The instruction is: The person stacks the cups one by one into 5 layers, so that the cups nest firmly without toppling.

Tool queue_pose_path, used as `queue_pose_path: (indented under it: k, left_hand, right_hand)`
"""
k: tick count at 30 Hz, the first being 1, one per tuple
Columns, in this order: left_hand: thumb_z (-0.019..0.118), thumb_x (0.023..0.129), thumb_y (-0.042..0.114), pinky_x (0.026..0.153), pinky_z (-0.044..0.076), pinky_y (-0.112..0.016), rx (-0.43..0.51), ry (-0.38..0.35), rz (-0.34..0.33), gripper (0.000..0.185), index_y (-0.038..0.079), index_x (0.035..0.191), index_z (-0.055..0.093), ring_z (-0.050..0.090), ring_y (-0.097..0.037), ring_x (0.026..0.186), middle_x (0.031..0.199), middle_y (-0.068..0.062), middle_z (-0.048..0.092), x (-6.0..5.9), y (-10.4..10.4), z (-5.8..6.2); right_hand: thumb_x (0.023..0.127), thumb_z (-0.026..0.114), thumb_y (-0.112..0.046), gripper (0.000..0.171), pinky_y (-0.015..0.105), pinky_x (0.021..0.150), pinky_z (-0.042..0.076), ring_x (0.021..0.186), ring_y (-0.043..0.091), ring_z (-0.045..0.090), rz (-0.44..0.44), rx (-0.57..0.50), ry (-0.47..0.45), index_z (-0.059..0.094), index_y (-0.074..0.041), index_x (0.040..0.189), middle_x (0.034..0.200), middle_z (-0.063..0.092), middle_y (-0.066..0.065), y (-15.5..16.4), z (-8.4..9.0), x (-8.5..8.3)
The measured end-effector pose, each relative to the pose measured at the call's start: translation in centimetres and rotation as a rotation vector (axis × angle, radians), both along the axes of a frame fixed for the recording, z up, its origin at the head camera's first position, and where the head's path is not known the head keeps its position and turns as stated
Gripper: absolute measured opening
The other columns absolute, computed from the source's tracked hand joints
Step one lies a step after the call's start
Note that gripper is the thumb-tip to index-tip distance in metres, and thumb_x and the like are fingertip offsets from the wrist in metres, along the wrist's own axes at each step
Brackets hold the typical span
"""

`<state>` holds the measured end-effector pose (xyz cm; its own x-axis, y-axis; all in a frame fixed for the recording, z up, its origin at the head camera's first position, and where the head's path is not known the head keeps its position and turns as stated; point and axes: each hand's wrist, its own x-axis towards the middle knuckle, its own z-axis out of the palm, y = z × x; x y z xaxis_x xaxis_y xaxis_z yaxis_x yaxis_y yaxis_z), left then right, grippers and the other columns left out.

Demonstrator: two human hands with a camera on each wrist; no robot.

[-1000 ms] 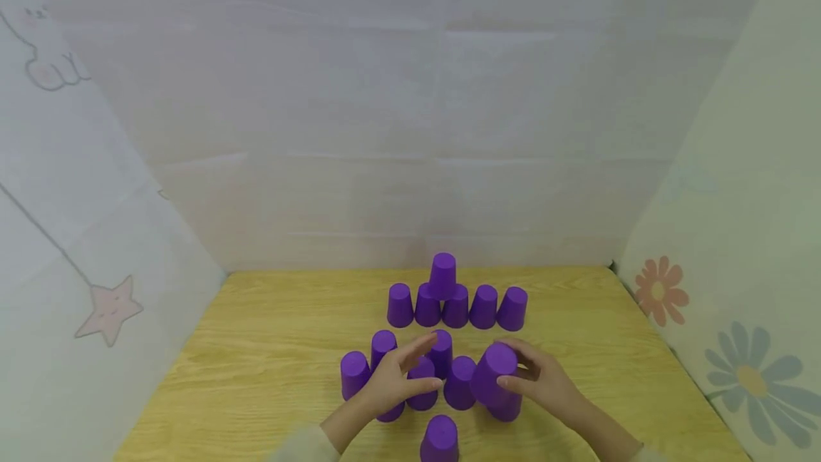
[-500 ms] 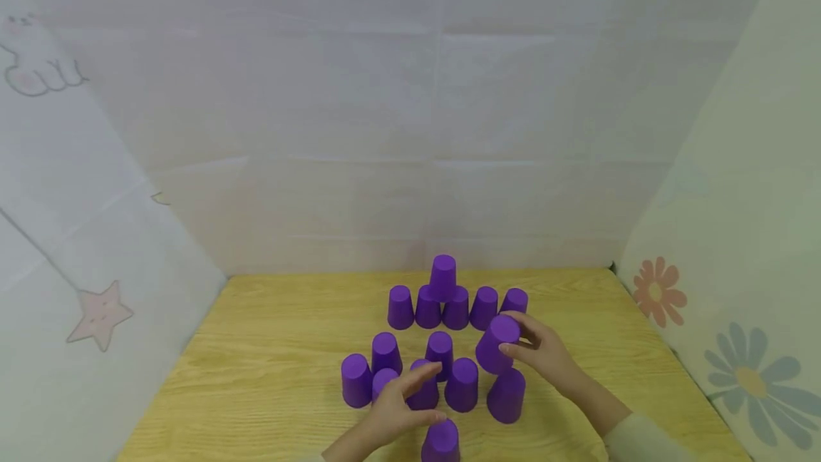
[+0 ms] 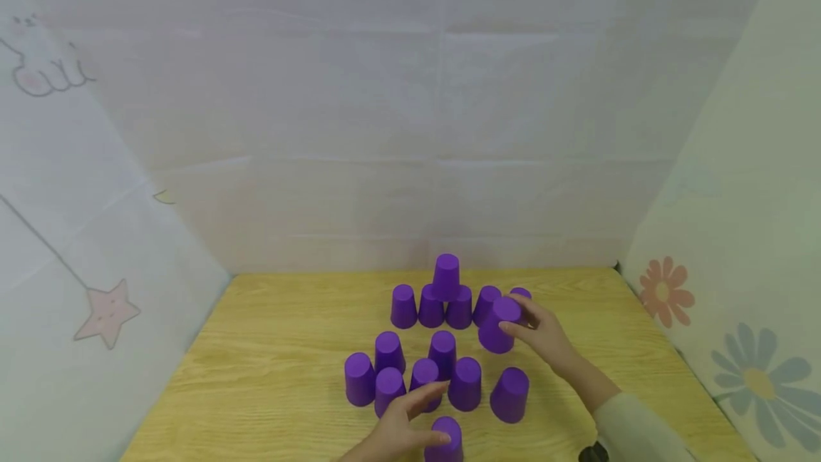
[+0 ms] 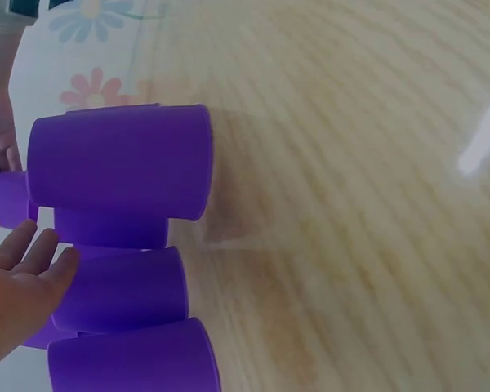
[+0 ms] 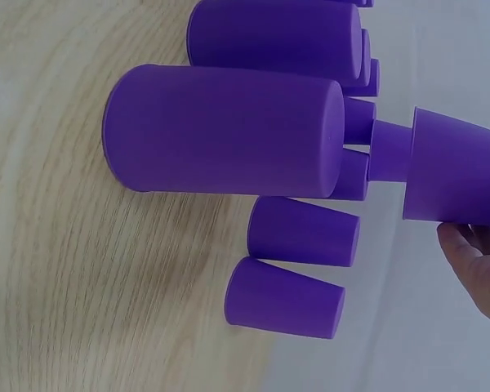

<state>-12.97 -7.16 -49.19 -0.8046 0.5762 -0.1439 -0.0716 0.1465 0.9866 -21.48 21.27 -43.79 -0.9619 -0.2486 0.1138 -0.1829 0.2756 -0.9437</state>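
Wood-grain table (image 3: 256,348), pale cloth (image 3: 410,105) beyond. Right hand (image 3: 546,337): thumb and fingers pinch an inverted purple cup (image 3: 496,331), raised near the far row (image 3: 403,307)'s right end. Left hand (image 3: 399,429): fingers extended, thumb overlapping the near cup (image 3: 445,453); contact I cannot tell. Other cups (image 3: 465,385) stand between.

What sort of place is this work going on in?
Probably a screened-off indoor tabletop setup: a wood-grain table lies before a pale, creased backdrop, and angled side panels carry printed flowers and a star.
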Motion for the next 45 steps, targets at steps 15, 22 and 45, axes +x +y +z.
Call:
queue_pose_path:
  k: [15, 22, 45]
  left_hand:
    - [0.074, 0.077, 0.025, 0.098, 0.031, -0.069, 0.003, -0.268, 0.087, 0.065, 0.027, 0.136, 0.045, 0.028, -0.043, 0.134, 0.146, -0.003, 0.039, 2.0, 0.2, -1.4]
    - [0.074, 0.076, 0.02, 0.094, 0.042, -0.061, 0.002, -0.3, 0.102, 0.063, 0.023, 0.133, 0.049, 0.04, -0.041, 0.126, 0.142, -0.008, 0.043, 1.8, 0.3, -3.1]
    - [0.063, 0.087, 0.016, 0.086, 0.051, -0.033, 0.203, -0.267, -0.026, 0.047, 0.013, 0.132, 0.049, 0.057, -0.021, 0.102, 0.118, -0.01, 0.059, 2.1, 0.7, -3.6]
  right_hand:
    - [0.088, 0.063, -0.033, 0.045, 0.036, 0.087, 0.052, 0.101, 0.019, 0.059, -0.094, 0.007, -0.062, 0.053, -0.011, 0.126, 0.118, 0.06, 0.014, -0.6, -0.3, -3.0]
    - [0.089, 0.062, -0.031, 0.05, 0.043, 0.096, 0.046, 0.108, 0.026, 0.053, -0.164, 0.053, -0.073, 0.049, -0.008, 0.131, 0.121, 0.056, 0.014, -1.2, -0.1, -4.3]
    - [0.09, 0.061, -0.018, 0.05, 0.046, 0.098, 0.045, 0.116, 0.036, 0.051, -0.238, -0.005, -0.082, 0.044, -0.002, 0.135, 0.128, 0.052, 0.025, -2.5, -0.7, -8.4]
